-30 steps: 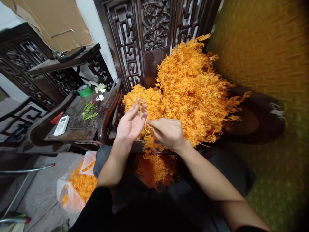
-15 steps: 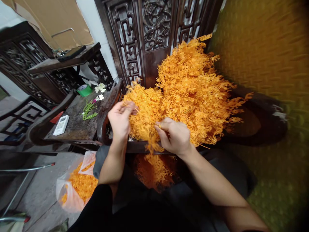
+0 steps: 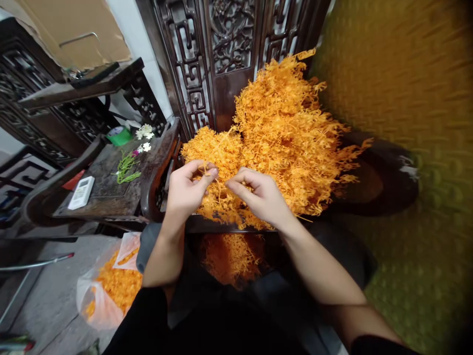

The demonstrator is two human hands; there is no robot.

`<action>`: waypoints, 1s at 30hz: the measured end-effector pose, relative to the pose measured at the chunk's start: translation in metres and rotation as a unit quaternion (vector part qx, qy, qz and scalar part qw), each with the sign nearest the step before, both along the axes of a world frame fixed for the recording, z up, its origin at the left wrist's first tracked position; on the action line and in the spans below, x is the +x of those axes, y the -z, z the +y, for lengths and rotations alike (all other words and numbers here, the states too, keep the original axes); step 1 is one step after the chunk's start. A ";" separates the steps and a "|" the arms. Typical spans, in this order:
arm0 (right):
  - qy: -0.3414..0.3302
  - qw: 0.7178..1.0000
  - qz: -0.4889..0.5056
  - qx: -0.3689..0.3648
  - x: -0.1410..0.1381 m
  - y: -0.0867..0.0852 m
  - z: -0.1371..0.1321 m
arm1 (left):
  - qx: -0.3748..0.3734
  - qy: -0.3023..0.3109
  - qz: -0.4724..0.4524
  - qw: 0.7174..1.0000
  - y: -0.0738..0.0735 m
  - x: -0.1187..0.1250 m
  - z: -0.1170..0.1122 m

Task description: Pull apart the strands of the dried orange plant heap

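Bare forearms in black sleeves (image 3: 138,320) reach forward from the near edge over dark trousers, angling inward so that the two hands almost meet in front of the body. On the floor beside the left knee sits a pale plastic bag (image 3: 107,308) with orange pieces inside.

The left hand (image 3: 187,190) is bent at the wrist, its back toward the left and its fingers curled to the right; thumb and forefinger pinch a thin orange strand (image 3: 205,168). The right hand (image 3: 263,196) comes in from the other side, fingers bent and thumb drawn close to the fingertips, which point left toward the left hand; whether anything is held in that narrow pinch cannot be told.

Just beyond and below the hands lies a smaller heap of orange strands (image 3: 209,143), touching a taller, feathery orange heap (image 3: 288,133) on its right. To the left, a dark wooden seat (image 3: 118,197) bears a white remote control (image 3: 81,192), green stems (image 3: 127,165), white flowers (image 3: 144,131) and green tape (image 3: 118,136). Behind the heaps rises a carved wooden panel (image 3: 231,88).
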State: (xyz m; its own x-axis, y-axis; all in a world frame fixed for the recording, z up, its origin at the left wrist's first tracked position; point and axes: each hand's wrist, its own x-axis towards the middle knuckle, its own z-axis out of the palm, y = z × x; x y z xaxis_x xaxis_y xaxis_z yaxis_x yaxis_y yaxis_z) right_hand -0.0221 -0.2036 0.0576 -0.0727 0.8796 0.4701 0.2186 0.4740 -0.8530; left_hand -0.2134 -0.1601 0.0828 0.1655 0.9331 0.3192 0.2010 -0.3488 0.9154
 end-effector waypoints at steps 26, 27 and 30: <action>0.154 0.938 0.311 0.016 0.016 0.015 0.029 | -0.068 0.161 -0.045 0.984 -0.010 -0.033 0.004; 0.096 0.954 0.284 -0.022 0.016 0.014 0.026 | -0.059 0.142 -0.047 0.987 -0.010 -0.034 0.005; -0.048 0.972 0.206 -0.099 0.005 0.010 0.011 | -0.053 0.125 -0.031 0.990 -0.009 -0.030 0.008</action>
